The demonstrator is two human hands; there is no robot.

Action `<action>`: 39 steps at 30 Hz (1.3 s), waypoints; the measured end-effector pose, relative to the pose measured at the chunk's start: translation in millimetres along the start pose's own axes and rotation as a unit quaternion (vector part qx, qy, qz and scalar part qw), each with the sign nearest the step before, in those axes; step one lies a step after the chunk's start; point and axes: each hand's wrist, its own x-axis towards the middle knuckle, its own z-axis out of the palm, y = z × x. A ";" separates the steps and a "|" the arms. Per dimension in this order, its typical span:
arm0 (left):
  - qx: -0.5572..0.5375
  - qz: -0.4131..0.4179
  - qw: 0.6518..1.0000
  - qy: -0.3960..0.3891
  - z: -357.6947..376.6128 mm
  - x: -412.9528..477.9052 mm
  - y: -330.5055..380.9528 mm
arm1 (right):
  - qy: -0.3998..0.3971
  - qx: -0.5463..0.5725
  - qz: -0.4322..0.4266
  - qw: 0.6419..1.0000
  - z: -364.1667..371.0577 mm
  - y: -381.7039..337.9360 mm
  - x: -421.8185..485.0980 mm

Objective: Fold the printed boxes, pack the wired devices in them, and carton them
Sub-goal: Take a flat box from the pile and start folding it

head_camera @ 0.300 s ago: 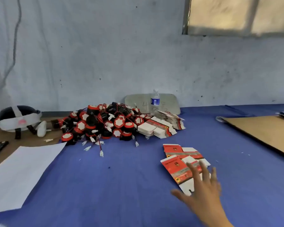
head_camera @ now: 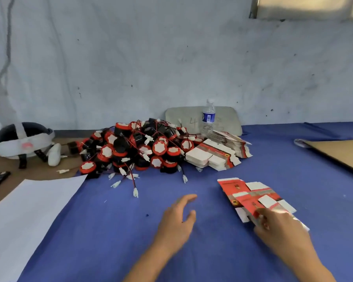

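Boxes (head_camera: pixel 251 197): flat, overlapping, on cloth (head_camera: pixel 110 220), right of centre. Right hand (head_camera: pixel 277 226): curled on nearest; grip blurred, cannot tell. Left hand (head_camera: pixel 177 218): open, empty. Risk: overlap may drag two up together.

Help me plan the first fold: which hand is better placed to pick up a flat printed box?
Right. The right hand rests on the near end of the flat printed boxes, while the left hand hovers open over bare blue cloth, apart from them.
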 end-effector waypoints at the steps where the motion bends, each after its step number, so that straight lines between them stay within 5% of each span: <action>1: -0.015 -0.041 0.999 0.001 -1.4 8.0 -10.8 | 0.042 -0.005 0.026 0.999 -8.0 -1.6 3.1; 3: -0.094 -0.075 0.991 0.058 -3.3 17.8 -32.3 | 0.213 0.095 0.031 0.972 -22.3 -1.4 6.2; 5: -0.170 -0.076 0.978 0.094 -4.8 22.1 -44.0 | 0.412 0.293 -0.003 0.863 -38.2 -18.3 9.7; 6: -0.196 -0.072 0.973 0.097 -4.8 23.5 -45.2 | 0.440 0.381 -0.012 0.813 -41.8 -33.1 16.0; 8: -0.229 -0.064 0.964 0.116 -6.4 24.3 -42.5 | 0.368 0.527 -0.035 0.765 -31.3 -70.8 32.7; 10: -0.239 -0.049 0.961 0.129 -9.1 23.4 -36.7 | 0.222 0.614 -0.039 0.757 -4.1 -104.7 42.0; 15: -0.255 -0.057 0.961 0.087 -8.4 22.1 -40.2 | 0.037 0.669 0.015 0.742 58.7 -106.6 53.2; 20: -0.284 -0.061 0.954 0.072 -1.1 19.2 -35.9 | -0.030 0.662 0.013 0.749 65.8 -108.6 52.2; 34: -0.265 -0.067 0.960 0.064 0.5 24.1 -36.0 | -0.144 0.726 -0.143 0.657 66.1 -123.6 36.1; 39: -0.304 -0.091 0.946 0.065 1.3 21.8 -22.6 | -0.185 0.778 -0.140 0.584 63.1 -111.1 48.6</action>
